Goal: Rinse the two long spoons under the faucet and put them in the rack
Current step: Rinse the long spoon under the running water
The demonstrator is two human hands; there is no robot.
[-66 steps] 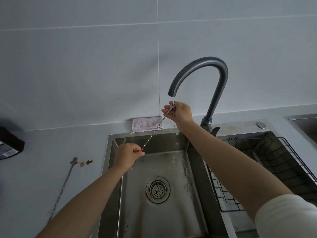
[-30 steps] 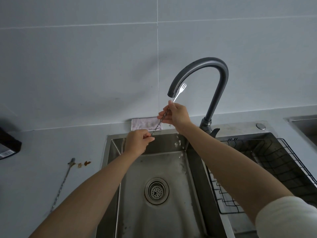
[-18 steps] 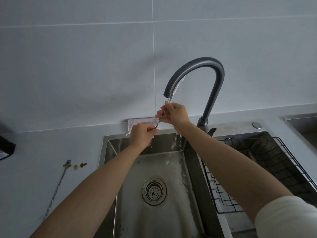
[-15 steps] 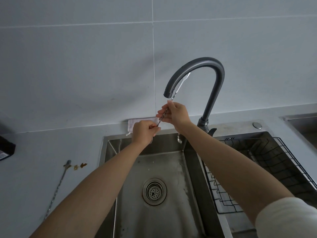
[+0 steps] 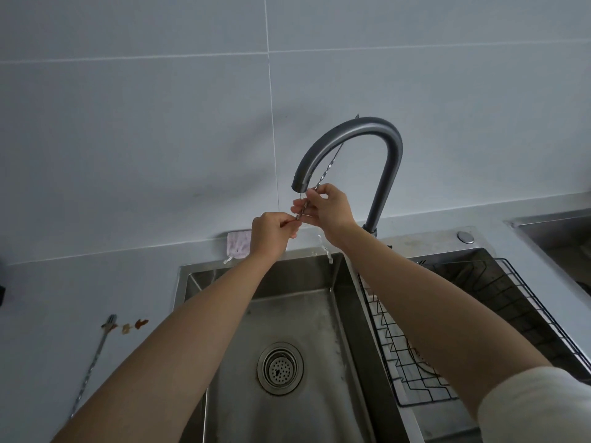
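A long twisted metal spoon (image 5: 327,172) slants up behind the dark curved faucet (image 5: 380,161), its top tip just above the arch. My left hand (image 5: 271,231) pinches its lower end. My right hand (image 5: 329,207) grips its stem right under the spout, where water runs and splashes down into the steel sink (image 5: 297,314). The second long spoon (image 5: 92,366) lies on the grey counter at the left. The black wire rack (image 5: 499,321) sits in the right basin, partly hidden by my right arm.
A pinkish cloth (image 5: 238,244) hangs at the sink's back edge. Small brown crumbs (image 5: 132,326) lie by the counter spoon's head. The drain strainer (image 5: 279,367) is in the basin floor. Another basin edge (image 5: 556,225) shows at far right.
My hands have slid the spoon further up through the stream, so its top end now pokes above the faucet arch. My left hand has come up closer to my right.
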